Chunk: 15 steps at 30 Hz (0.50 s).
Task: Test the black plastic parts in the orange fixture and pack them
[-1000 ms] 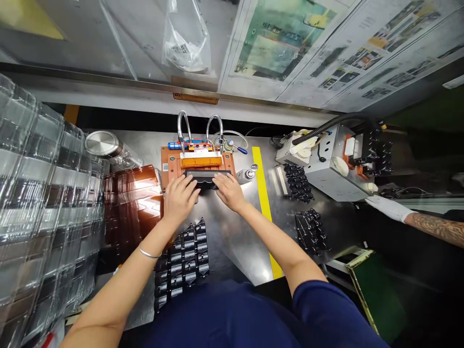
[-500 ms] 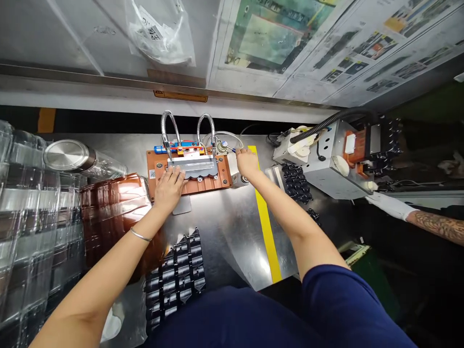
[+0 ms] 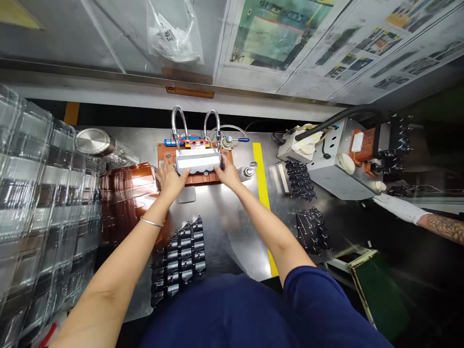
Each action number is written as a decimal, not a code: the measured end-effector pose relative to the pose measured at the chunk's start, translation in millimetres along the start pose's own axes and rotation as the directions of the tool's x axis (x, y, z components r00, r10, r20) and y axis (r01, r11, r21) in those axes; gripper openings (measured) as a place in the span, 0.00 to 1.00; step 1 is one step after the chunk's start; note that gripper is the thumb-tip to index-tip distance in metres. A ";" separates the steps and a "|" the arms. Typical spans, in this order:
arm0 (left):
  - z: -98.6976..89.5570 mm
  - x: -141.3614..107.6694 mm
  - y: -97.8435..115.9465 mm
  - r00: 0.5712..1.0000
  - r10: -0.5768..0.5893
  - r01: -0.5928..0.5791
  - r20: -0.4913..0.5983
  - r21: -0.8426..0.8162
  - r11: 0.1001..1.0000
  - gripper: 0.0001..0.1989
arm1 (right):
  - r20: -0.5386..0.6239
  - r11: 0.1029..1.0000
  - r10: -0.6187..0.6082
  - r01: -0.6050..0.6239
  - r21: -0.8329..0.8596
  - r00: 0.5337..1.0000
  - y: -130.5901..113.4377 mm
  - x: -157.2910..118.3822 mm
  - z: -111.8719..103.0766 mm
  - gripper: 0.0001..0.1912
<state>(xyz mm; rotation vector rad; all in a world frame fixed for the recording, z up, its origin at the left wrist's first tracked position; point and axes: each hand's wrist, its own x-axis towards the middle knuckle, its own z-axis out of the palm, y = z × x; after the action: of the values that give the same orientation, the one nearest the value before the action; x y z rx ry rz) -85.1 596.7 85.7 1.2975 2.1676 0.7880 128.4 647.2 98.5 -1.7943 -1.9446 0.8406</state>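
Note:
A long light-grey plate-like part [image 3: 198,162] with a wavy near edge sits over the brown fixture [image 3: 194,180]. At its left end my left hand [image 3: 171,178] grips it, thumb along the near edge. The opposite end is held by my right hand [image 3: 229,174], thumb also on the near side; the other fingertips are partly hidden. Behind the part, two bent metal hoses [image 3: 178,118] come down to the fixture, beside a blue cylinder [image 3: 169,142]. A lever with a blue handle [image 3: 243,139] points right from the fixture's back corner.
Black ribbed parts [image 3: 184,251] lie near my body. Brown translucent trays [image 3: 125,193], a steel-lidded flask [image 3: 94,141] and stacked clear trays [image 3: 29,193] stand left. Right are a small bottle [image 3: 247,172], yellow tape [image 3: 261,179], more black parts [image 3: 300,181], a machine [image 3: 333,159] and another person's gloved hand [image 3: 398,208].
My right hand has left the lever and moved left to the part's right end. My left hand has shifted from the part's top to its left end. The part's face now looks brighter.

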 end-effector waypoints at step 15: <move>-100.8 -198.4 -21.8 0.597 0.735 -0.743 -0.321 0.125 0.657 0.15 | -0.122 0.955 -0.065 0.097 0.280 0.990 -60.2 -187.1 -31.0 0.18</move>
<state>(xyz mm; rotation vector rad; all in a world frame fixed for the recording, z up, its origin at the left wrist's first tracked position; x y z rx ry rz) -80.4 387.7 165.2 2.2482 1.7743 1.4485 125.3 467.9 184.6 -1.5488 -1.7147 0.9195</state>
